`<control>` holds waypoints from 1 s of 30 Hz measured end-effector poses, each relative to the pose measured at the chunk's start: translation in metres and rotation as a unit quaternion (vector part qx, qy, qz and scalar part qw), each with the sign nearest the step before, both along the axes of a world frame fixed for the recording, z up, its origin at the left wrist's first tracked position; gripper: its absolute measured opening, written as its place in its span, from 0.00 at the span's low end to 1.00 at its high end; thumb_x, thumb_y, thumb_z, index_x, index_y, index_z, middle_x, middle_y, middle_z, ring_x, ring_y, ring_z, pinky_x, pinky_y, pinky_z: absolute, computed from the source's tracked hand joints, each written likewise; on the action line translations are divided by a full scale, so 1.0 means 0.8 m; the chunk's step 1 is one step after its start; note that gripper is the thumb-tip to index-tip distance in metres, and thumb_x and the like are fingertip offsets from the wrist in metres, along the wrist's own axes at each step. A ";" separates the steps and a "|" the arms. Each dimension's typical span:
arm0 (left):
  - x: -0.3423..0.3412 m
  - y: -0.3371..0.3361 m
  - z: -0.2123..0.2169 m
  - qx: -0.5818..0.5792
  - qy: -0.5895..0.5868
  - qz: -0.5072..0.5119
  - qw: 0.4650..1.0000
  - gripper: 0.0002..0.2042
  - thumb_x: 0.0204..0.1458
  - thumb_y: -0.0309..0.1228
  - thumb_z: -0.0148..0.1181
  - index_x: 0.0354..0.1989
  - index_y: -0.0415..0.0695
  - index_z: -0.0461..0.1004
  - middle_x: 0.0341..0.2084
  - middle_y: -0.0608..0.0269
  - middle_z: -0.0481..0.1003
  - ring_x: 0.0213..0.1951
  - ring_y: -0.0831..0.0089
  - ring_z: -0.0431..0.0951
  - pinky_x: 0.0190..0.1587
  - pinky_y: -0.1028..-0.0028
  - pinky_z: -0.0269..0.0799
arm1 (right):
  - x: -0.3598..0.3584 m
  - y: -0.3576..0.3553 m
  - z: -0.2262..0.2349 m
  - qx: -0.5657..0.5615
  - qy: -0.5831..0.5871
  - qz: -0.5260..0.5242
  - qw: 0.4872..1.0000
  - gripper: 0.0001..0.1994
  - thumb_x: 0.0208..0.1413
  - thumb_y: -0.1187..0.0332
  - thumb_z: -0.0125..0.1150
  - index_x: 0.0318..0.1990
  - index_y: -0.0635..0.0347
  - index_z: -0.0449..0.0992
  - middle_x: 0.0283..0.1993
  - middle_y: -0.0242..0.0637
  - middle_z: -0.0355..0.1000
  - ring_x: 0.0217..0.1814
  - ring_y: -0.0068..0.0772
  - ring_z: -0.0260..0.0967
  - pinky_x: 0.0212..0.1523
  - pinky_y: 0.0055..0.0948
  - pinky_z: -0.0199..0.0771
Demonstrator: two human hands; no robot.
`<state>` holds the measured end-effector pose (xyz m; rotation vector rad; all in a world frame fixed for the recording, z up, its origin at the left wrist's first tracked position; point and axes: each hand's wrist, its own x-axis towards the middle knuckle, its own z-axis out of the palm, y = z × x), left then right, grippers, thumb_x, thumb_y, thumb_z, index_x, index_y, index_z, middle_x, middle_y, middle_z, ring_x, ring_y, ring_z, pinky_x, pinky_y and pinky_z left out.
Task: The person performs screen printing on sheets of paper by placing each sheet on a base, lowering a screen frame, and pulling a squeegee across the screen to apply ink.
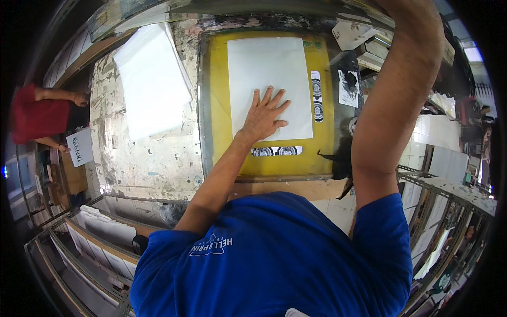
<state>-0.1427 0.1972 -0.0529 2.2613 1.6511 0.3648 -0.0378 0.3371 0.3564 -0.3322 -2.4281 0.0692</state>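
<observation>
My left hand (265, 115) lies flat with fingers spread on the lower part of a white sheet (268, 61). The sheet rests on a yellow board (221, 100) set in a dark frame. Beside the sheet's right edge is a black-and-white patterned strip (317, 96), and a similar strip (277, 151) runs along its lower edge, near my left wrist. My right arm (393, 100) reaches forward along the right side. The right hand itself is beyond the upper edge of the picture.
A loose stack of white sheets (153, 79) lies on the stained table (111, 153) at left. A small ink-smudged paper (348, 87) sits right of the board. At far left a person in red (39, 113) holds a printed sheet (80, 148). Metal racks (446, 193) stand at lower right.
</observation>
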 end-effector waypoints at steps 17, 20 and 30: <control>0.018 -0.023 0.003 0.010 -0.020 -0.028 0.999 0.31 0.59 0.52 0.57 0.71 0.57 0.66 0.77 0.63 0.52 0.78 0.52 0.43 0.76 0.40 0.31 | -0.001 -0.004 -0.001 -0.086 0.001 0.004 0.996 0.19 0.55 0.63 0.58 0.46 0.70 0.84 0.35 0.49 0.83 0.28 0.33 0.76 0.33 0.30 0.77; 0.018 -0.026 0.002 0.040 -0.043 -0.028 0.998 0.30 0.59 0.52 0.58 0.69 0.56 0.68 0.75 0.62 0.56 0.77 0.52 0.45 0.76 0.40 0.34 | -0.001 -0.011 0.000 -0.096 0.000 -0.009 0.995 0.19 0.55 0.64 0.58 0.47 0.71 0.83 0.35 0.50 0.83 0.28 0.33 0.76 0.33 0.30 0.76; -0.046 -0.067 0.172 0.236 -0.601 0.222 0.730 0.51 0.40 0.45 0.81 0.71 0.36 0.57 0.58 0.49 0.74 0.60 0.57 0.73 0.66 0.59 0.63 | 0.019 -0.068 -0.058 -0.208 0.007 -0.107 0.972 0.24 0.42 0.67 0.68 0.52 0.55 0.84 0.32 0.43 0.77 0.28 0.37 0.71 0.31 0.33 0.72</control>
